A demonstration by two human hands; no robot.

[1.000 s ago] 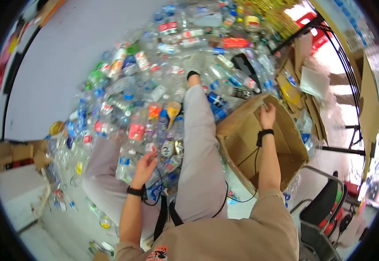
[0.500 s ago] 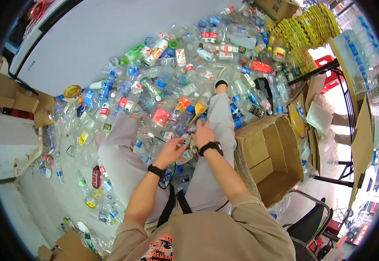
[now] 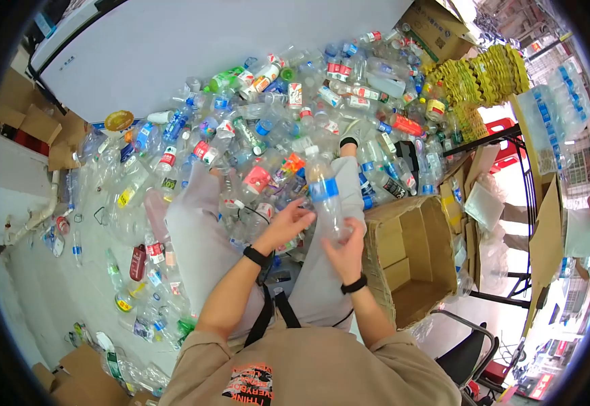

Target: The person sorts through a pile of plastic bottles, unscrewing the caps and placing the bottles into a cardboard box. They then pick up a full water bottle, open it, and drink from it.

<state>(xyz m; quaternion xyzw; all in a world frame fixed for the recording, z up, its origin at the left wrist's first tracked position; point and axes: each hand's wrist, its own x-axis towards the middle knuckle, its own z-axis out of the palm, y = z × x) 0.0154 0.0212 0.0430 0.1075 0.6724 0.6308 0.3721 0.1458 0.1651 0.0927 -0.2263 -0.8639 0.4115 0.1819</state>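
My right hand (image 3: 347,254) grips a clear plastic bottle (image 3: 326,203) low on its body, near the base. The bottle has a blue label and a white cap, and its neck points away from me. To its left, my left hand (image 3: 289,225) is open, fingertips reaching toward the bottle's side with nothing in them. Beneath both hands and between my legs lie more empty plastic bottles, among them one with a pink label (image 3: 255,179).
A big heap of plastic bottles (image 3: 274,128) spreads from my legs to the white panel (image 3: 241,40). An opened cardboard box (image 3: 413,298) stands by my right leg. Yellow netting (image 3: 477,76) lies at the back right, and a black chair (image 3: 467,348) stands at lower right.
The blue-labelled bottle is now up in my right hand, which has moved right and toward me. My left hand has shifted slightly right, its fingers spread. The view has tilted a little.
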